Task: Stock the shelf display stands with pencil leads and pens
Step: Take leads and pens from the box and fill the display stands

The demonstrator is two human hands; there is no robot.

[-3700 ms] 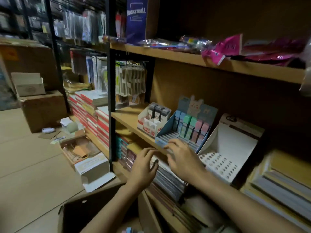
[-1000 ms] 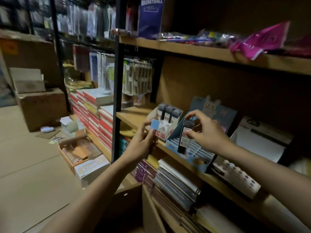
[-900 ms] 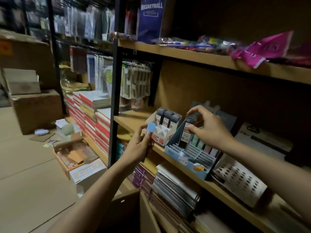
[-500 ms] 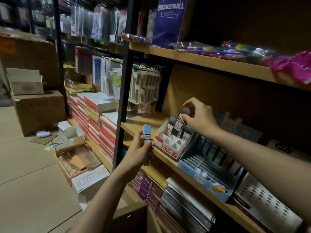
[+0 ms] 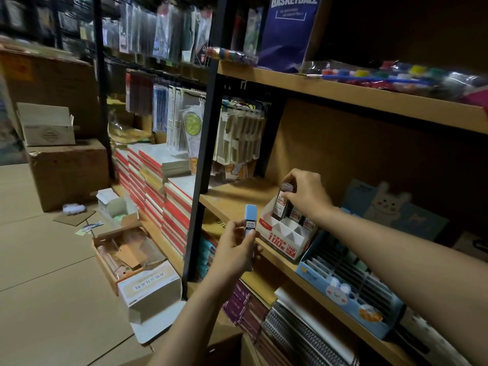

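Note:
My right hand (image 5: 306,192) pinches the grey cap of a dark pencil-lead case (image 5: 282,204) that stands in the back left slot of the white-and-red display stand (image 5: 286,237) on the middle shelf. Two more dark cases sit beside it in that stand. My left hand (image 5: 233,250) holds a blue-capped lead case (image 5: 250,228) upright, in front of the shelf edge and left of the stand. To the right stands a blue bunny display stand (image 5: 340,283) with rows of slots and a few pastel cases at its back.
The wooden shelf (image 5: 232,196) has a black upright post (image 5: 203,143) at its left. Notebooks are stacked on the shelf below and further left. Open cardboard boxes (image 5: 137,265) lie on the floor. A white perforated stand (image 5: 433,336) sits at far right.
My right hand has carried the dark lead case from the blue bunny stand to the white-and-red stand and lowered it into a slot. My left hand keeps holding the blue-capped case.

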